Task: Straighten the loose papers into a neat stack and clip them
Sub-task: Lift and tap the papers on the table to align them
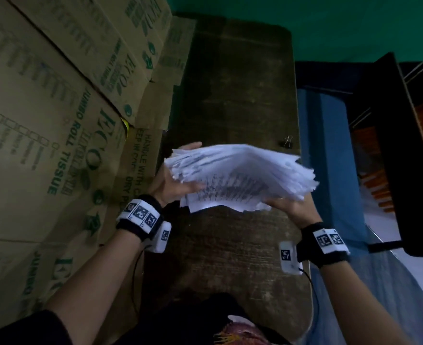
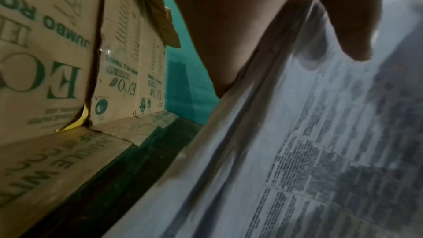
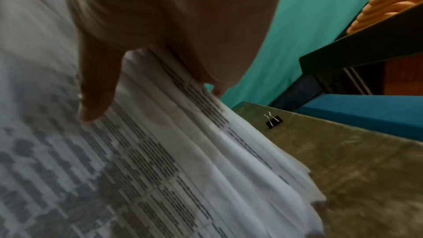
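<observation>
A thick, uneven stack of printed white papers [image 1: 240, 176] is held up above the dark wooden table [image 1: 232, 245], its sheets fanned out at both ends. My left hand [image 1: 173, 181] grips the stack's left end, thumb on the printed top sheet [image 2: 320, 151] and fingers behind. My right hand [image 1: 290, 207] holds the near right corner, thumb lying on the papers [image 3: 160, 160], fingers underneath. A small black binder clip [image 1: 288, 141] lies on the table beyond the stack near the right edge; the clip [image 3: 273, 121] also shows in the right wrist view.
Large brown cardboard boxes [image 1: 56, 108] with green print stand against the table's left side, and one flap [image 1: 140, 165] lies by my left hand. Right of the table are a blue surface [image 1: 330, 145] and a black frame [image 1: 392, 145]. A teal wall [image 1: 330, 26] is behind.
</observation>
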### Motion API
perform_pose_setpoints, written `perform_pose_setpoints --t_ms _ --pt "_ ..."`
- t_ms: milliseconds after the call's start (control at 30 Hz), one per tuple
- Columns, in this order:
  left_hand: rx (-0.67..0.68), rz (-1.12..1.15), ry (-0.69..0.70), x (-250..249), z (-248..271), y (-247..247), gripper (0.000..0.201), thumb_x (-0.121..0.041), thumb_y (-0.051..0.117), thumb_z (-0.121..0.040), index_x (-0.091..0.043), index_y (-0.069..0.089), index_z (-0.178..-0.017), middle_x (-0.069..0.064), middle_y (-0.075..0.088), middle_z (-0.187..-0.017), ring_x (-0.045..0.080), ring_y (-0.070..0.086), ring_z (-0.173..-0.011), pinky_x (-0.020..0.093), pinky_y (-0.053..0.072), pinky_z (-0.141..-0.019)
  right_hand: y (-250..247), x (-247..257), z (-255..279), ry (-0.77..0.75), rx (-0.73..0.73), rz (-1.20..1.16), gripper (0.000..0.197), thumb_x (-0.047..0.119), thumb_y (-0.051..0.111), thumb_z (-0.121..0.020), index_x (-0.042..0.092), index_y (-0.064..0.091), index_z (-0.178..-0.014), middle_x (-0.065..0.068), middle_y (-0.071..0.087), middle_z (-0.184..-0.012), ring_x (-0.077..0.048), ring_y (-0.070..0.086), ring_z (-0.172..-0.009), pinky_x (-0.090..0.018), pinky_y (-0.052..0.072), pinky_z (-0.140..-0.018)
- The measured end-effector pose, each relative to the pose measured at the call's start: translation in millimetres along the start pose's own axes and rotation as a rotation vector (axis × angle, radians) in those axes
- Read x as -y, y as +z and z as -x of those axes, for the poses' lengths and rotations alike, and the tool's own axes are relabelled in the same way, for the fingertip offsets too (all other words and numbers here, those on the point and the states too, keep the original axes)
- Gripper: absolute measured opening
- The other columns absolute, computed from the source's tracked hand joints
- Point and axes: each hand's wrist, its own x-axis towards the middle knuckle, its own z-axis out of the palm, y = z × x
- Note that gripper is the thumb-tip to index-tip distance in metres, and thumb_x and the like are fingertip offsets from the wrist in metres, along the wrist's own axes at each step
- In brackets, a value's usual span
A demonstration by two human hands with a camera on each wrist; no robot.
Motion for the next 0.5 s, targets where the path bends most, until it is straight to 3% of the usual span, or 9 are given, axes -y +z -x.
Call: perform_pose_setpoints --t_ms 33,67,133,167,233,300,333,400,500 --pt "0.024 -0.050 -0.018 6 -2 0 0.071 -0.025 0.085 -0.066 -0.032 0.051 -0.128 -0.014 0.061 -0.126 0.015 0.058 -0.120 0.036 0.050 -0.099 0 -9 -2 0.074 -0.034 0.072 0.046 0.001 0.081 -0.073 0.006 0.062 -0.114 0.001 0.069 -0.108 -0.002 0.067 -0.097 -0.018 0.052 -0.083" --pt "0.019 -0.104 -0.035 11 -4 -1 0.062 -0.037 0.083 -0.069 -0.031 0.054 -0.123 -0.021 0.063 -0.121 0.008 0.059 -0.116 0.032 0.050 -0.099 1 -18 -6 0.130 -0.097 0.165 0.039 0.005 0.076 -0.079 0.003 0.061 -0.115 -0.005 0.067 -0.110 -0.007 0.067 -0.100 -0.019 0.052 -0.086" --pt "-0.032 -0.178 -0.044 10 -4 0 0.049 -0.063 0.071 -0.071 -0.032 0.059 -0.107 -0.039 0.061 -0.108 -0.013 0.059 -0.104 0.014 0.048 -0.093 6 -24 -14 0.081 -0.178 0.267 0.023 0.009 0.062 -0.088 -0.008 0.064 -0.103 -0.022 0.067 -0.101 -0.031 0.069 -0.093 -0.036 0.055 -0.086" --pt "-0.074 -0.185 -0.031 8 -5 -1 0.045 -0.069 0.066 -0.070 -0.036 0.061 -0.100 -0.044 0.060 -0.103 -0.018 0.057 -0.099 0.009 0.046 -0.090 9 -15 -18 0.029 -0.155 0.298 0.013 0.004 0.063 -0.088 -0.005 0.066 -0.097 -0.020 0.069 -0.096 -0.030 0.068 -0.089 -0.036 0.056 -0.085" --pt "-0.195 -0.138 -0.015 2 -7 -4 0.044 -0.062 0.074 -0.067 -0.032 0.066 -0.098 -0.030 0.067 -0.103 -0.008 0.063 -0.099 0.021 0.051 -0.092 10 13 -25 -0.037 -0.187 0.107 0.018 -0.002 0.078 -0.075 0.011 0.068 -0.084 0.004 0.073 -0.084 -0.008 0.069 -0.078 -0.022 0.057 -0.072" --pt "-0.273 0.065 -0.096 1 -6 -12 0.059 -0.041 0.088 -0.058 -0.011 0.068 -0.104 0.000 0.071 -0.111 0.020 0.066 -0.105 0.049 0.051 -0.096 8 46 -28 -0.113 -0.139 -0.072 0.024 -0.002 0.085 -0.064 0.012 0.072 -0.077 0.010 0.074 -0.075 -0.006 0.069 -0.074 -0.023 0.058 -0.068" --pt "-0.283 0.131 -0.134 -5 -3 -17 0.069 -0.032 0.091 -0.054 -0.003 0.064 -0.111 0.013 0.068 -0.116 0.028 0.064 -0.108 0.056 0.049 -0.096 6 58 -29 -0.167 -0.068 -0.062 0.022 0.000 0.087 -0.062 0.009 0.073 -0.077 0.010 0.074 -0.075 -0.008 0.069 -0.074 -0.026 0.058 -0.068" --pt "-0.316 0.073 -0.121 -18 0 -27 0.084 -0.019 0.091 -0.054 -0.004 0.051 -0.126 0.018 0.058 -0.127 0.029 0.057 -0.118 0.053 0.047 -0.099 1 74 -35 -0.197 0.044 0.050 0.020 -0.001 0.086 -0.062 0.009 0.072 -0.073 0.015 0.071 -0.068 -0.001 0.063 -0.066 -0.023 0.055 -0.062" --pt "-0.271 -0.263 -0.011 -40 -2 -35 0.103 -0.009 0.090 -0.056 -0.029 0.034 -0.140 -0.006 0.038 -0.146 0.014 0.036 -0.136 0.023 0.035 -0.107 2 87 -50 -0.204 0.136 0.278 0.034 0.002 0.087 -0.062 0.025 0.063 -0.053 0.017 0.056 -0.050 0.005 0.046 -0.052 -0.022 0.040 -0.052"
